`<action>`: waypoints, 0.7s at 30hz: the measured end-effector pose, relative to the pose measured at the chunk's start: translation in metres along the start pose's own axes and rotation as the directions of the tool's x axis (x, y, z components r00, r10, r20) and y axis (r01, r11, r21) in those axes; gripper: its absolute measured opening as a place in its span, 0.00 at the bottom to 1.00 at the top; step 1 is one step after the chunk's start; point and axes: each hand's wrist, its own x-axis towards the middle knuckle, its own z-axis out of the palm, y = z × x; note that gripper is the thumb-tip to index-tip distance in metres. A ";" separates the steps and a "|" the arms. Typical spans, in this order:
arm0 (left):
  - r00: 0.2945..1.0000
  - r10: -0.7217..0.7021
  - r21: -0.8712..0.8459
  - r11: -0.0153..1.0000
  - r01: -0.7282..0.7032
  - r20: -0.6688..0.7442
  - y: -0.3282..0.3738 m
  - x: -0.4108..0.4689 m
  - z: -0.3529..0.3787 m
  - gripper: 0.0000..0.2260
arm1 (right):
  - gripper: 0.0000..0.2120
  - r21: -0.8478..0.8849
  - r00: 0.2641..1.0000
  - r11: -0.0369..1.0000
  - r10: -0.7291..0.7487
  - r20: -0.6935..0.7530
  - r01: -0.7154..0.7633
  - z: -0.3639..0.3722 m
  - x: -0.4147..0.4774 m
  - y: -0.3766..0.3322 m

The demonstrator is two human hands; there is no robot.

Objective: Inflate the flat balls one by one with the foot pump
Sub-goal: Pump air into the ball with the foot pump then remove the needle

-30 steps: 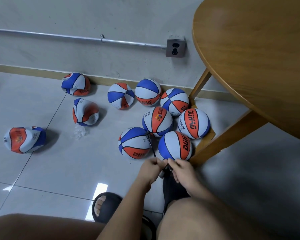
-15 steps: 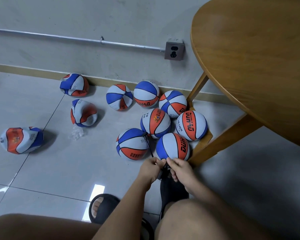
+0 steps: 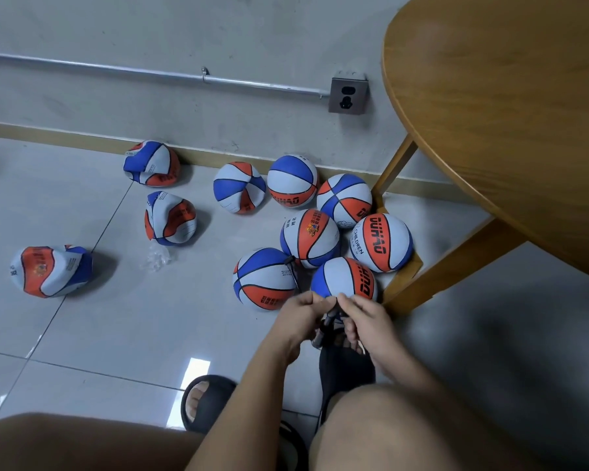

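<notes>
My left hand (image 3: 301,309) and right hand (image 3: 361,314) both pinch what seems to be the hose (image 3: 295,273) end above the foot pump (image 3: 322,334). The connected ball (image 3: 264,280) sits just beyond, and the flat balls (image 3: 50,270) lie left. If I tug the hose, its needle could pull out.

The person shows bare forearms, a bare left hand (image 3: 300,312) and right hand (image 3: 368,321), bare knees (image 3: 388,430) low in the view, a black open-toed slide sandal (image 3: 206,402) on the left foot, and a second black sandal (image 3: 346,368) on the right foot.
</notes>
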 end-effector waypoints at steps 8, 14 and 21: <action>0.996 -0.091 0.123 0.988 0.091 0.001 0.002 0.006 0.000 0.13 | 0.25 0.000 1.000 1.000 -0.015 -0.015 0.015 0.003 -0.001 0.006; 0.983 -0.150 0.169 0.971 0.167 -0.111 -0.030 0.012 0.000 0.13 | 0.21 -0.080 0.999 0.996 0.035 0.038 -0.032 0.004 0.013 0.042; 0.954 -0.144 0.293 0.930 0.221 -0.262 -0.058 0.012 0.010 0.13 | 0.20 -0.239 0.988 0.965 0.133 0.085 -0.109 0.005 0.015 0.061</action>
